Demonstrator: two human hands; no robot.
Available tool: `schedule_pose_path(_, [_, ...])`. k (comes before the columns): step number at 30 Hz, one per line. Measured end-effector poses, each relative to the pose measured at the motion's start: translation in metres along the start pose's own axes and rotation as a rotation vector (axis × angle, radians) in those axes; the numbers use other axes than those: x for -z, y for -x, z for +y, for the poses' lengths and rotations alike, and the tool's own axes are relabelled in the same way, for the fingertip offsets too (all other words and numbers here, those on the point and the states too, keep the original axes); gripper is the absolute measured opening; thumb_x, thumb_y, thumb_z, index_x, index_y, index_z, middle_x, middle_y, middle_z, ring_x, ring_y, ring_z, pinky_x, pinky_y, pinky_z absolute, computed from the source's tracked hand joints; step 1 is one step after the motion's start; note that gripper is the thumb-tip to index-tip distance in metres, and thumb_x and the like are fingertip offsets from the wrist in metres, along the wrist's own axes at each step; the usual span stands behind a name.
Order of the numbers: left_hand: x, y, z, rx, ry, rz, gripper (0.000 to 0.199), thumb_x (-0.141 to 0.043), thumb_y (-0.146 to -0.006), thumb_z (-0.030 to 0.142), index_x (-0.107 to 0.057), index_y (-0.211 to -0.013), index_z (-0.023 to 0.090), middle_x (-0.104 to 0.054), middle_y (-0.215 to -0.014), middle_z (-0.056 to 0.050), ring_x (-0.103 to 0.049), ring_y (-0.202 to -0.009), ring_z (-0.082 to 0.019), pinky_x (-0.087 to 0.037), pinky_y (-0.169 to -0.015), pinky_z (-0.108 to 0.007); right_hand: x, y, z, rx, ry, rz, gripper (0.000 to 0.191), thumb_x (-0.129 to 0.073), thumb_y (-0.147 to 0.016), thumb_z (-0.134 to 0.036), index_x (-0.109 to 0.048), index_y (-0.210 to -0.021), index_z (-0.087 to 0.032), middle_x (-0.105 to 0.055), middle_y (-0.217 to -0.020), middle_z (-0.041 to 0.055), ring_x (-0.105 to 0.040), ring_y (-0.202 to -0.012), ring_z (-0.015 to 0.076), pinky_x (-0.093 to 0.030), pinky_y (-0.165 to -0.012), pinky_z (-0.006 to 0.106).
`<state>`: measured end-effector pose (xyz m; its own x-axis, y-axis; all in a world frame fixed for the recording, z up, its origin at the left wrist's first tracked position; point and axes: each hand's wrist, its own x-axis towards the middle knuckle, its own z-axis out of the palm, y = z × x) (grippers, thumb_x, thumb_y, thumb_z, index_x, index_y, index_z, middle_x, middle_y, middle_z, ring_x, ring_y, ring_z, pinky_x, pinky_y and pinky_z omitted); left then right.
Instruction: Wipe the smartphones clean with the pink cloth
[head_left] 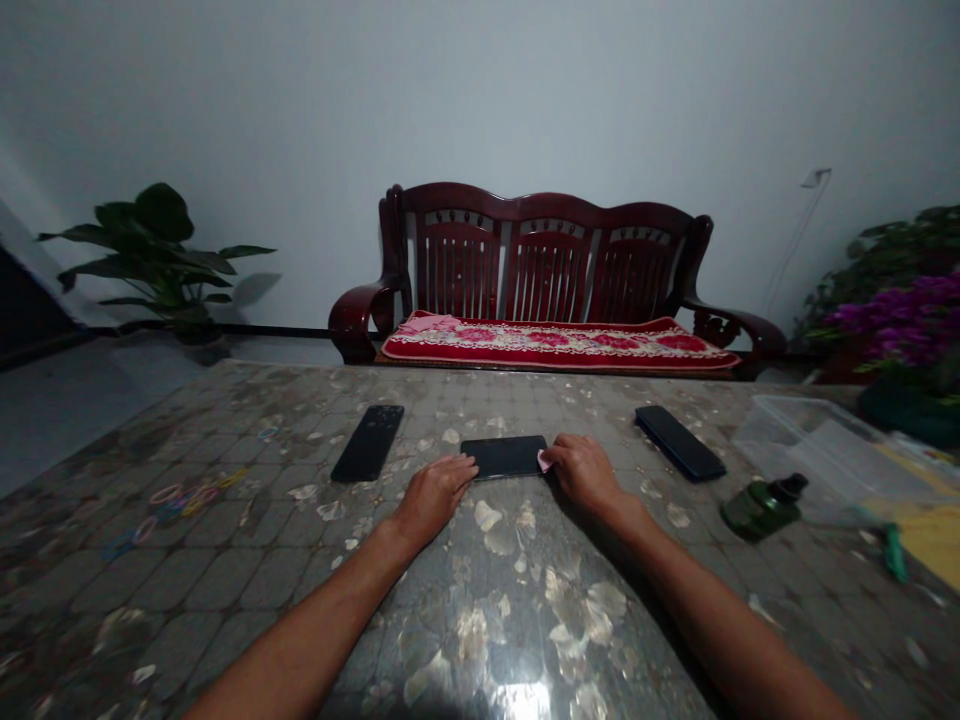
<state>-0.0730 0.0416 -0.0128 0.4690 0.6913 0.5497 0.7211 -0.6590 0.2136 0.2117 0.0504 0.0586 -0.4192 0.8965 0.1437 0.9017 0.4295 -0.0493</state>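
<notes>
A dark smartphone (504, 457) lies flat and sideways on the patterned table, between my two hands. My left hand (435, 492) grips its left end, fingers together at the edge and the thumb side hard to make out. At the right end, my right hand (583, 468) is closed on a small pink cloth (544, 461), which touches the phone's edge. Most of the cloth is hidden by the fingers. Another black smartphone (368, 443) rests to the left of my left hand. Beyond my right hand lies a dark blue-edged smartphone (679, 442).
To the right are a green bottle with a black top (763, 507), a clear plastic box (817, 450) and a small green object (895, 552). Colourful bands (187, 500) lie at left. A wooden bench (551, 270) stands behind the table (300, 620).
</notes>
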Motion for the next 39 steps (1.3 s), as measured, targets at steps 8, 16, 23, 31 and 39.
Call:
schedule_pose_path(8, [0.002, -0.001, 0.002, 0.006, -0.022, -0.007, 0.025, -0.059, -0.091, 0.013, -0.076, -0.109, 0.021, -0.074, -0.115, -0.007, -0.071, -0.108, -0.023, -0.056, -0.099, -0.040, -0.002, 0.011, -0.008, -0.017, -0.004, 0.034, 0.023, -0.054, -0.093, -0.016, -0.075, -0.093, -0.023, -0.068, -0.094, 0.0052, -0.058, -0.091, 0.0194, -0.031, -0.077, 0.030])
schedule_pose_path(16, [0.000, -0.001, 0.000, 0.003, -0.023, -0.013, 0.024, -0.058, -0.093, 0.015, -0.076, -0.108, 0.021, -0.075, -0.115, -0.008, -0.072, -0.107, -0.023, -0.057, -0.097, -0.040, -0.009, 0.003, -0.041, 0.065, -0.009, 0.022, 0.021, -0.054, -0.093, -0.018, -0.074, -0.093, -0.025, -0.066, -0.095, 0.0062, -0.056, -0.094, 0.0210, -0.033, -0.080, 0.030])
schedule_pose_path(23, [0.000, -0.001, 0.000, -0.031, -0.044, -0.004, 0.024, -0.058, -0.093, 0.015, -0.076, -0.108, 0.019, -0.075, -0.114, -0.009, -0.072, -0.105, -0.024, -0.057, -0.098, -0.041, -0.006, 0.003, -0.037, 0.079, 0.015, 0.007, 0.019, -0.056, -0.091, -0.018, -0.075, -0.091, -0.024, -0.067, -0.095, 0.0073, -0.056, -0.095, 0.0216, -0.033, -0.081, 0.031])
schedule_pose_path(31, [0.000, -0.001, 0.000, 0.015, 0.002, -0.017, 0.025, -0.059, -0.092, 0.015, -0.076, -0.109, 0.022, -0.074, -0.117, -0.007, -0.072, -0.107, -0.023, -0.055, -0.100, -0.040, -0.003, 0.004, -0.041, 0.036, 0.018, 0.000, 0.018, -0.057, -0.091, -0.019, -0.075, -0.091, -0.023, -0.067, -0.094, 0.0079, -0.057, -0.094, 0.0224, -0.031, -0.080, 0.032])
schedule_pose_path(39, [0.003, -0.003, 0.003, 0.023, -0.015, -0.019, 0.022, -0.065, -0.089, 0.013, -0.077, -0.106, 0.020, -0.075, -0.114, -0.008, -0.072, -0.107, -0.024, -0.057, -0.099, -0.041, -0.012, -0.009, -0.058, 0.149, 0.005, 0.025, 0.019, -0.055, -0.094, -0.022, -0.073, -0.092, -0.023, -0.067, -0.097, 0.0075, -0.056, -0.095, 0.0215, -0.031, -0.081, 0.032])
